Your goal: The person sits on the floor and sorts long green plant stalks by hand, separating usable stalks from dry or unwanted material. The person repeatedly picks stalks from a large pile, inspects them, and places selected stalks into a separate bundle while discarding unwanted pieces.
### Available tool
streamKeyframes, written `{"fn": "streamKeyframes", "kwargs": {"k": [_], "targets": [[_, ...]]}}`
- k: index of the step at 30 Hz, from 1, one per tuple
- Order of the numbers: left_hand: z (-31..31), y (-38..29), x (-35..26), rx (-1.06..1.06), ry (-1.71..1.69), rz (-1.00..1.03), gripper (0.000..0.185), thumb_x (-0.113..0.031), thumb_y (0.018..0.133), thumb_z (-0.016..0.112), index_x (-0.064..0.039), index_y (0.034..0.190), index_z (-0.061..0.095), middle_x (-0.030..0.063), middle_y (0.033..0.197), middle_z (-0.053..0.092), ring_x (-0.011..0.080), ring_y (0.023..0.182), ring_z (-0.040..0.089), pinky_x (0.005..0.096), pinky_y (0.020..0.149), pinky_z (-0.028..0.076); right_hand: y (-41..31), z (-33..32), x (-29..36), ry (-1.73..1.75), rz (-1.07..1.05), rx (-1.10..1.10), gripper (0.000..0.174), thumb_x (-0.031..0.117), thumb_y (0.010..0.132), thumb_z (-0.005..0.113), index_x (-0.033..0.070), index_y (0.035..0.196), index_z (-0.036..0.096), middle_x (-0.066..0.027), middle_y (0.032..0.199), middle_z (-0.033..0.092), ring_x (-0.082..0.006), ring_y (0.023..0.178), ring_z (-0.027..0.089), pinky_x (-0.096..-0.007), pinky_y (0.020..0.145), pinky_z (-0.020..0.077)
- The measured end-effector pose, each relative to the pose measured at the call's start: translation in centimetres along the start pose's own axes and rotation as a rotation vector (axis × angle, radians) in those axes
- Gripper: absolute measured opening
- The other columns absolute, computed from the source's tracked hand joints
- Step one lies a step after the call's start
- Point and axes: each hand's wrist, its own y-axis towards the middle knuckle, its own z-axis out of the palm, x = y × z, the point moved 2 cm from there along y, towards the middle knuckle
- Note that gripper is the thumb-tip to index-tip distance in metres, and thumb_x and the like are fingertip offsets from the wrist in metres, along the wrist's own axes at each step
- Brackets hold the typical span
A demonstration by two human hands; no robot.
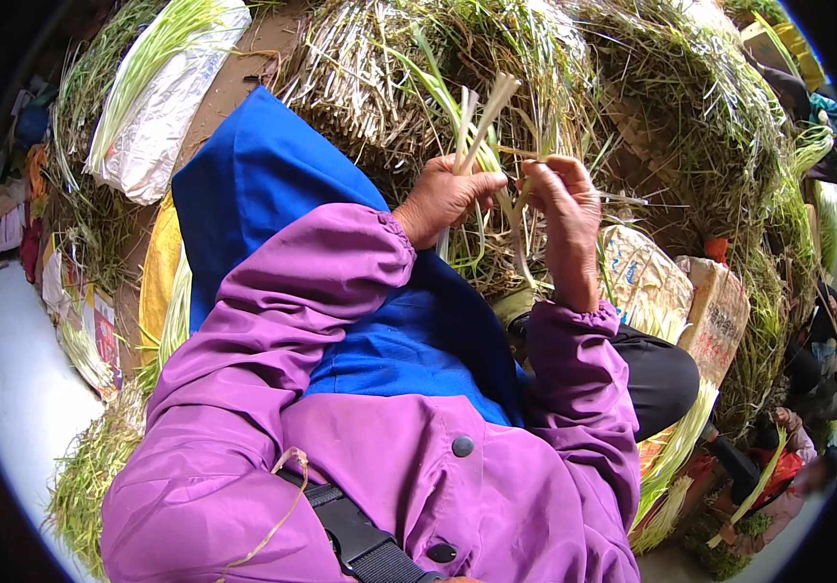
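Note:
My left hand (449, 195) is closed around a few pale-green leafy vegetable stalks (492, 109). Their whitish ends stick up above the fist, and green blades lean out to the left. Close by on the right, my right hand (562, 200) pinches a thin leaf or stalk between thumb and fingers. A limp pale strand (518, 244) hangs down between the two hands. Under them spreads a blue apron (404, 342) over my lap. Just beyond lies a large heap of cut stalks and leaf litter (382, 95).
Trimmed green stalks (149, 73) rest on a white sack (163, 138) at upper left. Printed sacks (713, 313) and stalk bundles (673, 452) lie by my right knee (655, 379). More leaf waste (710, 109) is piled at upper right. Another person (782, 481) sits at lower right holding stalks.

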Motion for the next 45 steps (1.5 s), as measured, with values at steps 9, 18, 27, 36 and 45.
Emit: {"fn": "streamKeyframes", "kwargs": {"k": [9, 18, 27, 36, 45], "targets": [[-3.0, 1.0, -1.6, -0.01, -0.518, -0.012, 0.011, -0.018, 0.085, 0.063, -0.008, 0.088, 0.06, -0.0034, 0.063, 0.054, 0.0036, 0.044, 0.038, 0.0194, 0.04, 0.03, -0.4, -2.6, 2.8, 0.583, -0.054, 0.067, 0.008, 0.013, 0.095, 0.046, 0.007, 0.1, 0.046, -0.0037, 0.079, 0.052, -0.015, 0.069, 0.054, -0.0369, 0.076, 0.0509], [-7.1, 1.6, -4.6, -0.237, -0.683, 0.17, 0.015, -0.019, 0.083, 0.066, -0.012, 0.079, 0.054, -0.0045, 0.063, 0.049, 0.0041, 0.044, 0.033, 0.0208, 0.041, 0.028, 1.4, -17.8, 6.3, 0.522, -0.354, 0.034, 0.038, 0.022, 0.079, 0.07, 0.004, 0.105, 0.05, -0.0015, 0.088, 0.056, -0.0111, 0.068, 0.054, -0.0294, 0.067, 0.0469], [-5.3, 1.4, -3.4, -0.061, -0.641, 0.118, 0.014, -0.021, 0.083, 0.068, -0.013, 0.083, 0.056, -0.0037, 0.065, 0.052, 0.0042, 0.046, 0.037, 0.0207, 0.04, 0.03, -0.3, -9.7, -1.4, -1.086, 0.1, 0.12, 0.051, 0.029, 0.082, 0.066, 0.001, 0.122, 0.051, -0.0108, 0.103, 0.064, -0.0192, 0.087, 0.061, -0.0262, 0.076, 0.047], [-0.6, -0.9, -2.7, 0.208, -0.254, 0.027, 0.029, -0.032, 0.092, 0.054, -0.003, 0.095, 0.059, -0.0046, 0.061, 0.05, 0.0023, 0.041, 0.033, 0.0198, 0.038, 0.028, 0.4, -3.4, 4.9, 0.102, -0.132, -0.004, 0.017, 0.02, 0.093, 0.052, 0.005, 0.101, 0.058, -0.0084, 0.093, 0.065, -0.0166, 0.079, 0.064, -0.0294, 0.069, 0.0524], [-2.4, -0.8, -3.3, 0.116, -0.11, 0.066, 0.027, -0.031, 0.093, 0.052, -0.005, 0.097, 0.058, -0.0051, 0.062, 0.049, 0.0025, 0.041, 0.032, 0.0192, 0.038, 0.026, 1.5, -6.3, 0.7, -0.21, 0.166, 0.009, 0.02, 0.02, 0.091, 0.055, 0.005, 0.103, 0.058, -0.0042, 0.093, 0.065, -0.0101, 0.073, 0.061, -0.0232, 0.063, 0.0495]]}}
